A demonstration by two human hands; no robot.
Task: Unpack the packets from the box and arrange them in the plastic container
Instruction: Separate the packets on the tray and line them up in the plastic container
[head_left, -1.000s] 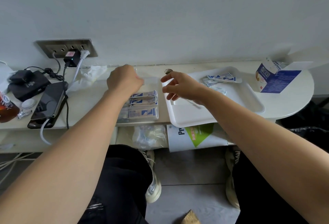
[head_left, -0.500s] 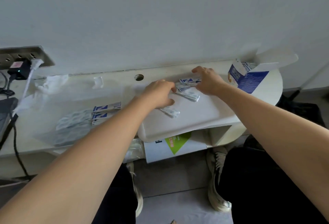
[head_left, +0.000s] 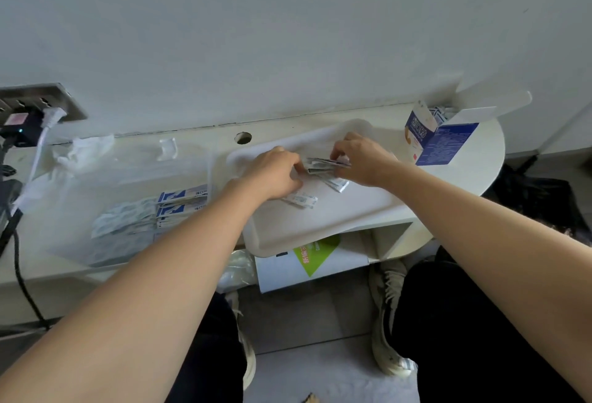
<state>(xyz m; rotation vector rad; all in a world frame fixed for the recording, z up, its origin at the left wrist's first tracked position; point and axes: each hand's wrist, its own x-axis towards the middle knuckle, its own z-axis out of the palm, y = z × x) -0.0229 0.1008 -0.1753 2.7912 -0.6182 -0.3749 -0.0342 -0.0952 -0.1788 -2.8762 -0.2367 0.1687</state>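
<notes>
Left of the white tray: plastic container, with blue-and-white packets stacked inside. Over the tray: a bundle of packets is gripped at its ends by the curled left hand and right hand; its edges are best squared before it is carried across. Right of the tray: open box, with more packets seen inside.

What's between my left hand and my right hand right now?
Head view: a bunch of packets, held by left hand and right hand, over the white tray.
</notes>
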